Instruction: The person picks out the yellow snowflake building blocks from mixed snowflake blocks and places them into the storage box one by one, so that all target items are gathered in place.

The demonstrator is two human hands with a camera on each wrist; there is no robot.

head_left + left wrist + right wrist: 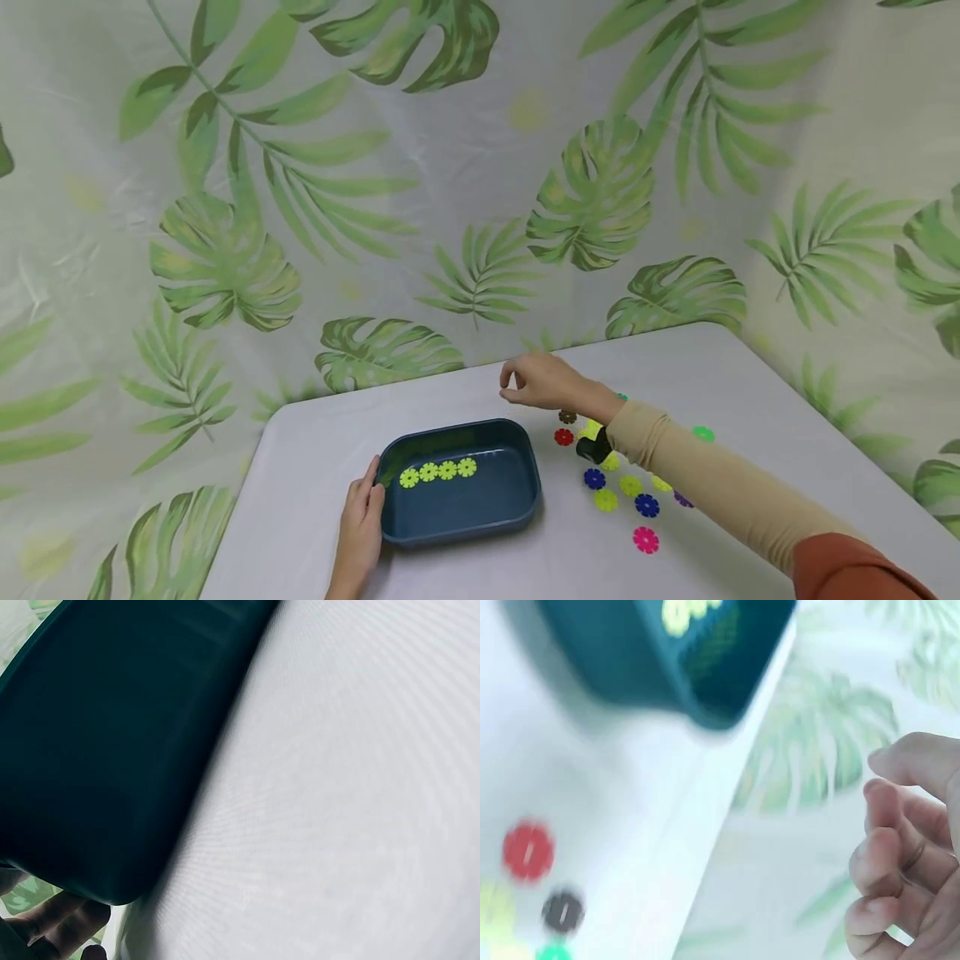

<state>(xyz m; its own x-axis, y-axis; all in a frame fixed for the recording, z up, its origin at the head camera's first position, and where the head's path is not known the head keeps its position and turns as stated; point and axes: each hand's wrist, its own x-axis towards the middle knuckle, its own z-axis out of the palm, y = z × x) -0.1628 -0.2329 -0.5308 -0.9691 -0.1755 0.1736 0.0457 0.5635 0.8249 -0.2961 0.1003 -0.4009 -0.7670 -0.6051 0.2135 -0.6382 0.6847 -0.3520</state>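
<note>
Resting against the outer left wall of a dark blue tray (465, 510), the left grip (360, 518) lies with its fingers fairly straight, pointing along the tray's side. The tray sits on a white counter (300, 467), slightly skewed. Inside it, toward the back left, four yellow discs (447, 471) with notched edges form a row, edge to edge, running from near the left wall to about the middle.

Beyond the tray's back right corner, the right grip (543, 382) hovers above the far part of the counter; its fingers are curled in and empty, the thumb tip close to the index fingertip with a sliver of gap between.

Right of the tray lie loose notched discs: a red disc (564, 437) just in front of a dark brown disc (567, 416), then two blue discs (647, 505) among scattered loose yellow discs (631, 486). A pink disc (646, 540) lies nearest the front. Over part of this scatter stretches a beige sleeve (697, 468), partly hiding a purple disc (682, 498). Farther right, a green disc (703, 434) lies past the sleeve. Behind everything hangs a leaf-printed cloth (480, 192).
</note>
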